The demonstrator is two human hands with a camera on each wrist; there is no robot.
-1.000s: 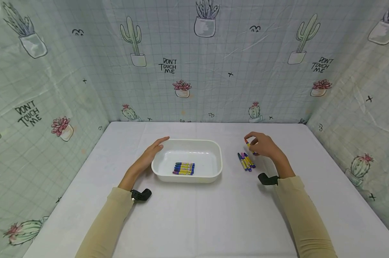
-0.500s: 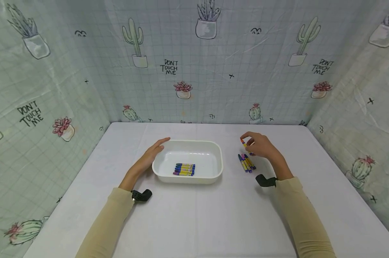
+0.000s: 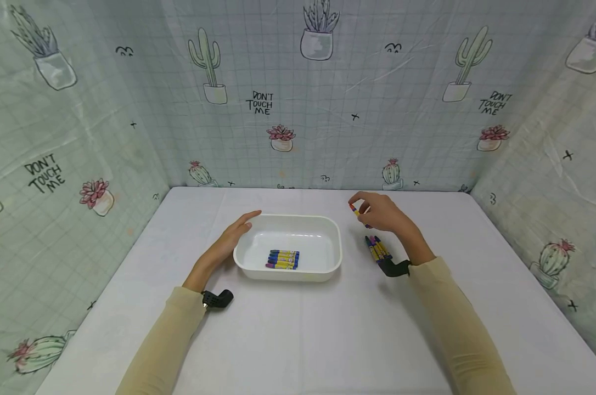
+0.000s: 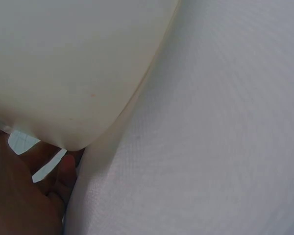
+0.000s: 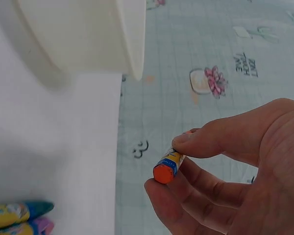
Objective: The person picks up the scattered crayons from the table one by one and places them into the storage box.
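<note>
Pinched between the thumb and fingers of my right hand (image 3: pixel 381 213) is an orange crayon (image 5: pixel 170 163) with a yellow and blue wrapper. The hand is above the table, right of a white plastic tray (image 3: pixel 322 272). My left hand (image 3: pixel 225 241) holds the tray at its far left corner, thumb at the rim, index finger reaching along the outside. In the left wrist view, fingers show past the tray's outer wall (image 4: pixel 78 73), partly hidden. Inside the tray, several crayons (image 3: pixel 282 259) lie side by side in a row.
A small group of several crayons (image 3: pixel 380 248) lies on the white table (image 3: pixel 298 329) right of the tray, partly covered by the right wrist camera (image 3: pixel 394 267). A cactus-print cloth (image 3: pixel 327 137) hangs behind the table and on both sides.
My right hand has moved left and a little farther back with the orange crayon, away from the loose crayons and closer to the tray. The left hand and tray hold still.
</note>
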